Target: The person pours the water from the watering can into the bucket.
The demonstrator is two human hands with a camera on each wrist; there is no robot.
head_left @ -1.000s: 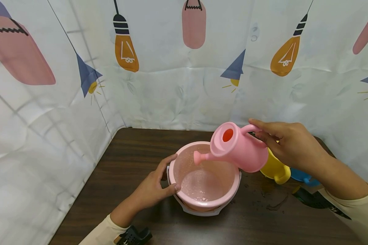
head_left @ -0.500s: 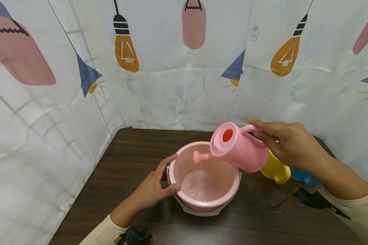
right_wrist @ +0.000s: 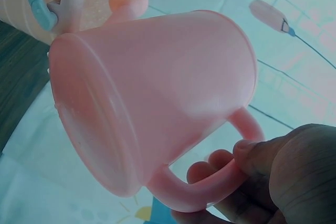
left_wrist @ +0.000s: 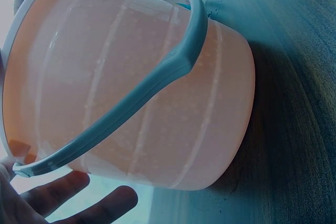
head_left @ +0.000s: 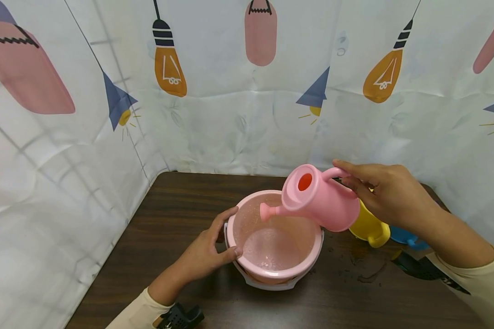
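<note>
A pink bucket (head_left: 274,274) stands on the table, glints of liquid on its inner floor. My left hand (head_left: 206,251) holds its left rim, thumb over the edge. In the left wrist view, two of that hand's fingers (left_wrist: 107,203) stretch out beside the bucket wall, below its handle (left_wrist: 142,90). My right hand (head_left: 389,192) grips the handle of a pink watering can (head_left: 327,201). The can tilts leftward, its spout (head_left: 267,211) over the bucket's opening. In the right wrist view, thumb and fingers wrap round the can's handle (right_wrist: 189,195).
Behind the right forearm lie a yellow cup-like vessel with a handle (head_left: 368,224) and a partly hidden blue one (head_left: 407,237). Wet streaks (head_left: 372,275) mark the dark wooden table (head_left: 181,201) on the right. A printed white curtain (head_left: 214,128) encloses the back and left.
Both hands, the watering can and the bucket keep their places. Only the glints on the liquid in the bucket shift slightly.
</note>
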